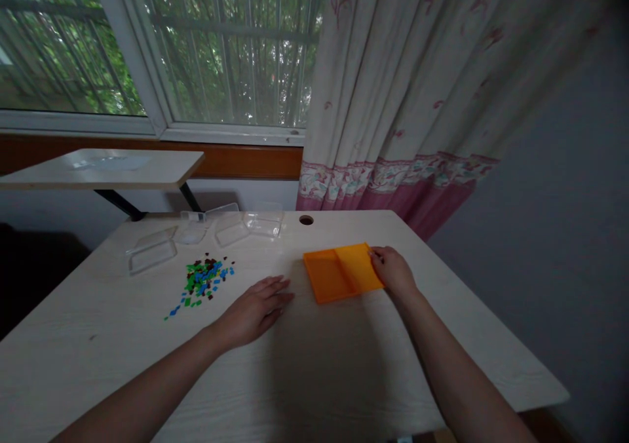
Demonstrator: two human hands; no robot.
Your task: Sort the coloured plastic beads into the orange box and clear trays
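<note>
A shallow orange plastic tray lies on the table right of the middle, its left part darker and its right part a brighter yellow-orange. Whether the brighter part is a separate lid, I cannot tell. My right hand pinches the right edge of this tray, thumb and fingers closed there. Just left of the tray, my left hand rests low over the tabletop with fingers stretched out and nothing held. Farther left is a loose pile of small green, blue and brown pieces, untouched by either hand.
Several clear plastic boxes and lids lie behind the pile. A raised white shelf on black legs stands at the back left. The white table has a round cable hole near its back edge. Curtains hang behind.
</note>
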